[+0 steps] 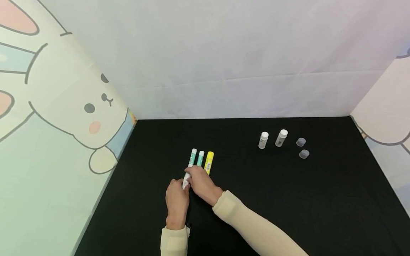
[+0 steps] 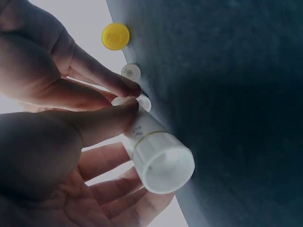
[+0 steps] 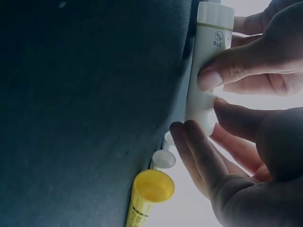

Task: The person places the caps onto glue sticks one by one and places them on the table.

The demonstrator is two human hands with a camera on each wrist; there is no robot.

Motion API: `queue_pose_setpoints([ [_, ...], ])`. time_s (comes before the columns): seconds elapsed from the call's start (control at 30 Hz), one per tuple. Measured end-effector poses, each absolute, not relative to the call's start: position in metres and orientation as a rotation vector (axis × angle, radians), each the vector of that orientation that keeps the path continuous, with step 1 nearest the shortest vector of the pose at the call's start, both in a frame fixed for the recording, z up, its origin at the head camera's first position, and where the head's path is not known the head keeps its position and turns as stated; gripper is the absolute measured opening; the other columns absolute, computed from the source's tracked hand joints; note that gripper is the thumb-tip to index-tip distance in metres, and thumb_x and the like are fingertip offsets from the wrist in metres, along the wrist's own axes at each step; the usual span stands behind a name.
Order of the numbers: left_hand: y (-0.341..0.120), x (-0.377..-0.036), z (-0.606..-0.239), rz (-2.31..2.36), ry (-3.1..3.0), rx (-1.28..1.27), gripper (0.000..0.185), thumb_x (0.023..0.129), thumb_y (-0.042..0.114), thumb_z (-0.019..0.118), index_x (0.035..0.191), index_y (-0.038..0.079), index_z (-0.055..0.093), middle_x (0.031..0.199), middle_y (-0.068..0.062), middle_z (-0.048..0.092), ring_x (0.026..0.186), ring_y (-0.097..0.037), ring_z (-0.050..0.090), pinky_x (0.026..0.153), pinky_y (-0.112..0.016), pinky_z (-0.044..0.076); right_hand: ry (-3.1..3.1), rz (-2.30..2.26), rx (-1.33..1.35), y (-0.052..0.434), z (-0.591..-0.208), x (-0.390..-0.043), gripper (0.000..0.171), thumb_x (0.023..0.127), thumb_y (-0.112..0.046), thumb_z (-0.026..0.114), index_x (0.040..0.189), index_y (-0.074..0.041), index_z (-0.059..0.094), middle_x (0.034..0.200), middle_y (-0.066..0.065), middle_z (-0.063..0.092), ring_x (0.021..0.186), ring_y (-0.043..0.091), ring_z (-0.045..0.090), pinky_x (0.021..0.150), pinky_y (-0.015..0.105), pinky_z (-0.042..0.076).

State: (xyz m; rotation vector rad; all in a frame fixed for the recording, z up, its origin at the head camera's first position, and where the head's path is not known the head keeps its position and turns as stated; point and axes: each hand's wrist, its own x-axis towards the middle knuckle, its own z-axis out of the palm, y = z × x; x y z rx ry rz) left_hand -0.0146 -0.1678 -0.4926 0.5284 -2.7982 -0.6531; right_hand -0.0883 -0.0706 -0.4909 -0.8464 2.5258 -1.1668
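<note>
A white glue stick (image 1: 185, 182) is held between both hands, tilted, its "21g" mark facing the right wrist camera. My left hand (image 1: 177, 200) grips its near part, thumb along the tube (image 3: 201, 54). With thumb and fingertips, my right hand (image 1: 203, 185) pinches the far end, which the fingers partly cover. Just beyond stand two glue sticks with green labels and white caps, a left one (image 1: 193, 157) and a middle one (image 1: 200, 158). To their right is a yellow glue stick (image 1: 209, 161), its lower part behind the right hand.
Two small white bottles, a left one (image 1: 263, 140) and a right one (image 1: 281, 138), stand at the back right of the black table (image 1: 288, 199). Beside them are two small translucent cups, one farther (image 1: 301, 142) and one nearer (image 1: 304, 154). A white curtain (image 1: 224, 99) hangs behind.
</note>
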Motion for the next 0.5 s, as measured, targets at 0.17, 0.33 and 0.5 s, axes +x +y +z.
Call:
queue_pose_setpoints([
  [0.17,-0.1666,-0.0152,-0.4932,-0.639,-2.831,0.523,0.012,0.090,0.002,0.081,0.098,-0.007,0.077,0.083,-0.018,0.064,0.077,-0.037,0.063,0.076,-0.053,0.056,2.510,-1.105,-0.769,-0.0751,-0.4939,-0.0886,0.032,0.103,0.002,0.063,0.134,0.002,0.068,0.123,0.015,0.072,0.098,0.021,0.070,0.077,0.024,0.055],
  [0.33,-0.1669,-0.0167,-0.4931,-0.590,-2.834,0.498,0.007,0.091,0.000,0.079,0.093,-0.007,0.077,0.080,-0.018,0.062,0.075,-0.038,0.062,0.075,-0.053,0.056,2.581,-0.990,-0.813,-0.0789,-0.4953,-0.0888,0.026,0.103,0.001,0.064,0.128,0.000,0.071,0.122,0.014,0.073,0.106,0.023,0.071,0.085,0.028,0.057],
  [0.5,-0.1667,-0.0174,-0.4923,-0.586,-2.838,0.496,0.009,0.093,0.001,0.078,0.092,-0.007,0.076,0.079,-0.018,0.061,0.073,-0.038,0.062,0.072,-0.053,0.056,2.589,-0.967,-0.811,-0.0801,-0.4950,-0.0876,0.027,0.103,0.001,0.063,0.128,0.000,0.071,0.123,0.014,0.073,0.111,0.025,0.070,0.091,0.030,0.057],
])
